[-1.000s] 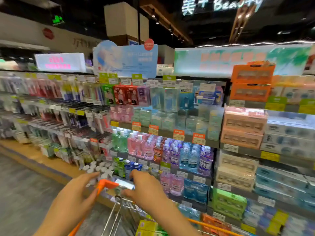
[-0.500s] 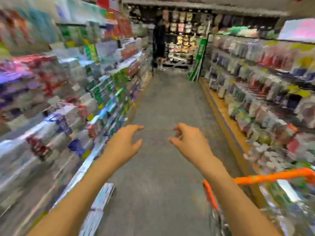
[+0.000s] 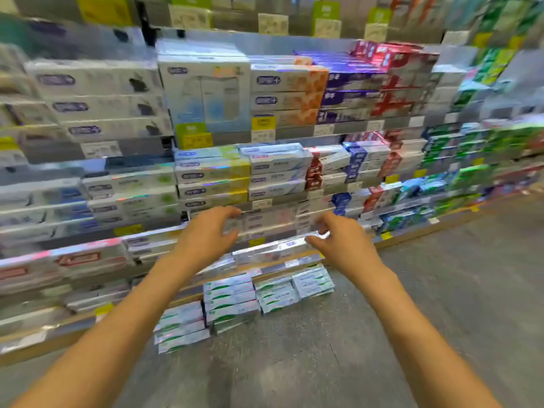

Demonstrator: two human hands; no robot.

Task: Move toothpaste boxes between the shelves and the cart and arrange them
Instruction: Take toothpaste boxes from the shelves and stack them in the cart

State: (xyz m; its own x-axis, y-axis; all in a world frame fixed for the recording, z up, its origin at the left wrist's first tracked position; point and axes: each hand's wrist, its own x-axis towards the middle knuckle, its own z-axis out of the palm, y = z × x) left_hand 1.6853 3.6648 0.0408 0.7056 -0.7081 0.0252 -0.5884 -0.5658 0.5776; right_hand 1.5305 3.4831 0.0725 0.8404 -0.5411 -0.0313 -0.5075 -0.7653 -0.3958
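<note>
Both arms extend forward toward the multi-tier store shelving (image 3: 294,44), which is packed with stacked rectangular cardboard toothpaste boxes. The left hand (image 3: 206,237) is raised in front of a row of pale silver-white toothpaste boxes (image 3: 273,220) on a lower tier of the shelving. Its fingers are curved and spread, with the fingertips at the left end of that row; motion blur prevents confirming contact or a hold. The right hand (image 3: 343,241) is level with the left hand, at the right end of the same row. Its fingers are curled, and the thumb and forefinger sit at the end of a long silver foil-finish toothpaste box (image 3: 276,248) on the tier just below. Whether it pinches that box cannot be determined.

On the grey concrete floor (image 3: 441,290), directly against the base of the shelving and below the hands, stand several short stacks of white-and-green toothpaste boxes (image 3: 232,298), arranged side by side. Yellow and white price labels (image 3: 263,123) are fixed along the shelving edges above the hands.
</note>
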